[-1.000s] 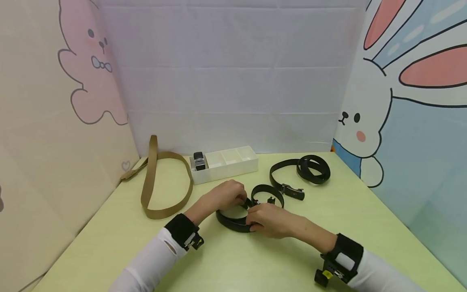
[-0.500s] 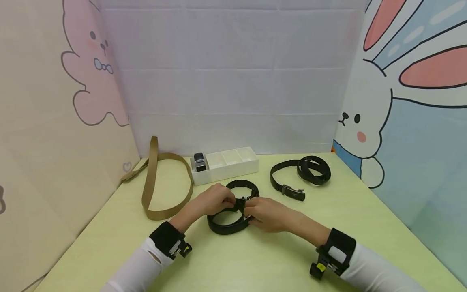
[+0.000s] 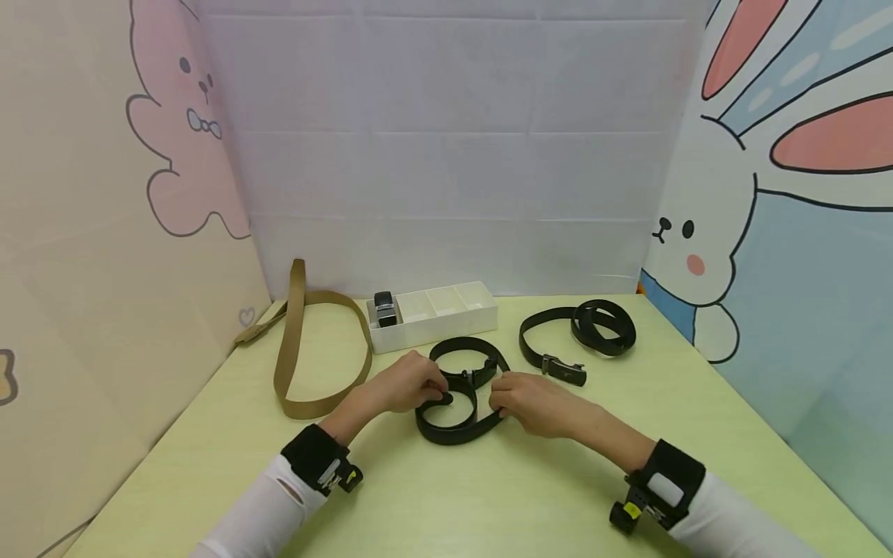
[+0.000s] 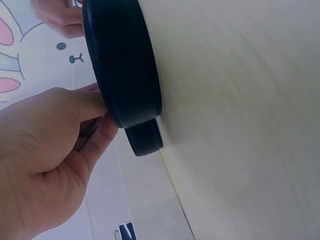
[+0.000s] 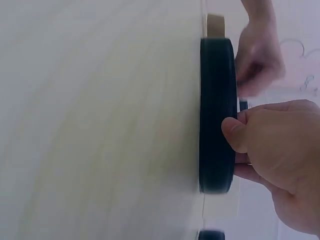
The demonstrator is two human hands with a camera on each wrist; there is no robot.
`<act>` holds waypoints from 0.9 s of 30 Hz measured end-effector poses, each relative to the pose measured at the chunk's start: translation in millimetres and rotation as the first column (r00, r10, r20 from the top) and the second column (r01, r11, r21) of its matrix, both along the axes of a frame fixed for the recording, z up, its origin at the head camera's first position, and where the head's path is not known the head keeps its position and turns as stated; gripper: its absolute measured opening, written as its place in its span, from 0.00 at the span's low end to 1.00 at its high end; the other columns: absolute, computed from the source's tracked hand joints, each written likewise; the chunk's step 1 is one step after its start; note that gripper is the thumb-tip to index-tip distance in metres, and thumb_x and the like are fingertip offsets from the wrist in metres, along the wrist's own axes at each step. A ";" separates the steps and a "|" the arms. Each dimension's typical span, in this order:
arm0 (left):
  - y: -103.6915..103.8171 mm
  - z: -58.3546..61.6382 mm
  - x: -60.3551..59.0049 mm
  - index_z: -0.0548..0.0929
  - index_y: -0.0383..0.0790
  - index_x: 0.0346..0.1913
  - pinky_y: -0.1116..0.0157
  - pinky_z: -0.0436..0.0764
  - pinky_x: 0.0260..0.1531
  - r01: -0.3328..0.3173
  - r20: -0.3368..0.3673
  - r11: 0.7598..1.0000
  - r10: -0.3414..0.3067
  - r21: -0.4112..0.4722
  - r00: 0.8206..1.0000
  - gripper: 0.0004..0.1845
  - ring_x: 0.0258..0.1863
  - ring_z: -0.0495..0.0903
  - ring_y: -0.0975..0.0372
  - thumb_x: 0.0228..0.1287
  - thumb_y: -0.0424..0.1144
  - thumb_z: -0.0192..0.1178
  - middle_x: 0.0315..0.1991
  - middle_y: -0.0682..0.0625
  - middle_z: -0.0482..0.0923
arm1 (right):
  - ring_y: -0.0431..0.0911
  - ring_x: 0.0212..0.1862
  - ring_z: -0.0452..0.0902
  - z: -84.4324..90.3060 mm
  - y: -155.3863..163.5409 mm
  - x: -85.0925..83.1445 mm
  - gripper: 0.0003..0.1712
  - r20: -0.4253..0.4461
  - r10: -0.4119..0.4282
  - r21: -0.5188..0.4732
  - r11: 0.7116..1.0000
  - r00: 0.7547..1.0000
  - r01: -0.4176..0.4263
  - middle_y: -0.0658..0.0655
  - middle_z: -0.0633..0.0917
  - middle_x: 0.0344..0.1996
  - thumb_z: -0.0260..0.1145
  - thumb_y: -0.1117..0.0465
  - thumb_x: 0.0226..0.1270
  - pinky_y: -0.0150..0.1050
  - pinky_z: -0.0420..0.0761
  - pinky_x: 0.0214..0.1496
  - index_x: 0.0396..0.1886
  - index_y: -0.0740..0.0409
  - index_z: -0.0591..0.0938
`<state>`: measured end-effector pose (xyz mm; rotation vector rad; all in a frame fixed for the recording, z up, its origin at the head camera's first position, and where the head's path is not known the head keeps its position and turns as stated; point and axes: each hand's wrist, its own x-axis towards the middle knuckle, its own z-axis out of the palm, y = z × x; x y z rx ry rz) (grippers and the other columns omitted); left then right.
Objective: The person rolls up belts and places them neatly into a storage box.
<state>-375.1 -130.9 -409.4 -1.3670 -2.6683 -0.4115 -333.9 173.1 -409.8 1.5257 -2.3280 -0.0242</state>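
Observation:
A black leather belt (image 3: 453,435) stands on edge in loose loops in the middle of the table, its buckle (image 3: 469,377) between the far and near loops. My left hand (image 3: 412,384) pinches the belt near its inner, curled end. The near loop's outer strap, on the right, is pinched between the thumb and fingers of my right hand (image 3: 533,407). In the right wrist view the thumb lies on the belt's outer face (image 5: 217,95). The left wrist view shows a second layer of strap below the wide band (image 4: 122,65) beside my left fingers.
A tan webbing belt (image 3: 284,364) lies looped at left. Behind stands a white divided box (image 3: 446,329) with a black-and-silver item (image 3: 384,308) in its left compartment. Another black belt (image 3: 563,372), partly coiled, lies at back right. Printed cloth walls enclose the table.
The belt's loops first shifted left, then slightly right, and its curled end now shows inside the near loop. My left hand has moved left and nearer; my right hand moved a little right.

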 end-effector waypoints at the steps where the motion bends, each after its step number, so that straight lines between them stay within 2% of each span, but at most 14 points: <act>1: -1.0 -0.8 0.1 0.98 0.40 0.41 0.70 0.87 0.41 0.005 0.000 1.000 -0.005 0.006 1.000 0.04 0.38 0.91 0.66 0.72 0.29 0.76 0.39 0.51 0.96 | 0.41 0.42 0.81 -0.7 8.0 -2.6 0.10 0.001 -0.008 -0.009 1.000 1.000 0.008 0.47 0.85 0.36 0.80 0.70 0.69 0.35 0.85 0.46 0.38 0.51 0.88; 6: -5.4 -2.8 0.2 0.98 0.39 0.43 0.68 0.90 0.45 0.028 -0.007 0.999 -0.028 0.035 1.000 0.04 0.42 0.94 0.62 0.72 0.29 0.76 0.41 0.50 0.97 | 0.42 0.42 0.81 -1.4 50.4 -15.7 0.10 0.012 -0.088 -0.033 0.996 0.996 0.089 0.49 0.86 0.37 0.80 0.72 0.68 0.37 0.86 0.45 0.38 0.53 0.89; 9: -9.3 -4.7 0.4 0.98 0.39 0.43 0.70 0.89 0.43 0.018 -0.016 0.999 -0.017 0.049 1.000 0.04 0.40 0.94 0.63 0.70 0.29 0.77 0.40 0.50 0.97 | 0.44 0.42 0.84 -1.7 70.2 -20.5 0.10 0.049 -0.141 -0.065 0.987 0.989 0.144 0.50 0.87 0.38 0.80 0.73 0.66 0.38 0.88 0.46 0.39 0.55 0.90; 13: -11.8 -5.0 0.5 0.98 0.39 0.43 0.73 0.86 0.39 -0.011 -0.013 0.997 0.012 0.073 1.000 0.04 0.36 0.92 0.66 0.69 0.30 0.78 0.39 0.49 0.97 | 0.46 0.42 0.86 1.3 78.4 -20.9 0.10 0.096 -0.151 -0.103 0.982 0.984 0.161 0.52 0.89 0.39 0.81 0.74 0.66 0.39 0.89 0.46 0.40 0.57 0.92; 15: -11.7 -4.4 0.4 0.98 0.38 0.44 0.74 0.85 0.38 -0.019 0.005 0.996 0.018 0.082 1.000 0.04 0.34 0.91 0.68 0.70 0.30 0.78 0.39 0.49 0.97 | 0.47 0.43 0.87 4.1 74.0 -18.0 0.10 0.120 -0.146 -0.096 0.983 0.982 0.158 0.53 0.89 0.40 0.79 0.76 0.67 0.39 0.90 0.47 0.41 0.58 0.92; 18: -10.8 -3.4 1.1 0.98 0.37 0.45 0.74 0.85 0.37 -0.030 0.047 0.996 0.027 0.080 0.999 0.04 0.34 0.91 0.69 0.71 0.30 0.77 0.39 0.48 0.97 | 0.49 0.47 0.88 8.8 59.8 -8.8 0.14 0.174 -0.135 -0.067 0.987 0.975 0.148 0.54 0.90 0.43 0.72 0.79 0.69 0.42 0.90 0.51 0.44 0.58 0.93; 20: -10.7 -3.5 1.5 0.99 0.37 0.45 0.75 0.85 0.37 -0.040 0.069 0.997 0.035 0.071 0.997 0.05 0.34 0.91 0.69 0.71 0.30 0.77 0.40 0.48 0.97 | 0.49 0.50 0.88 11.1 45.7 -0.7 0.16 0.216 -0.113 -0.054 0.990 0.970 0.128 0.54 0.90 0.46 0.68 0.77 0.67 0.44 0.90 0.54 0.46 0.58 0.92; 23: -10.9 -3.5 2.8 0.99 0.37 0.45 0.75 0.86 0.38 -0.052 0.083 0.997 0.047 0.065 0.995 0.05 0.35 0.92 0.68 0.71 0.30 0.77 0.40 0.48 0.97 | 0.47 0.51 0.88 13.1 17.3 13.6 0.12 0.256 -0.080 -0.058 0.993 0.963 0.098 0.52 0.90 0.48 0.69 0.69 0.71 0.43 0.89 0.55 0.48 0.56 0.92; 25: -10.3 -3.6 2.6 0.99 0.38 0.45 0.74 0.86 0.38 -0.052 0.073 0.996 0.047 0.069 0.996 0.05 0.35 0.92 0.68 0.71 0.30 0.77 0.40 0.48 0.97 | 0.44 0.49 0.87 13.1 -4.5 21.7 0.07 0.249 -0.042 -0.075 0.995 0.967 0.063 0.50 0.91 0.47 0.72 0.61 0.76 0.40 0.88 0.53 0.49 0.54 0.92; 27: -9.6 -3.8 2.8 0.99 0.38 0.45 0.74 0.87 0.38 -0.051 0.064 0.996 0.046 0.076 0.997 0.05 0.35 0.93 0.67 0.70 0.30 0.77 0.40 0.48 0.97 | 0.40 0.45 0.86 12.2 -25.7 28.9 0.09 0.236 -0.022 -0.070 0.997 0.971 0.040 0.49 0.90 0.44 0.75 0.54 0.79 0.35 0.87 0.50 0.48 0.54 0.92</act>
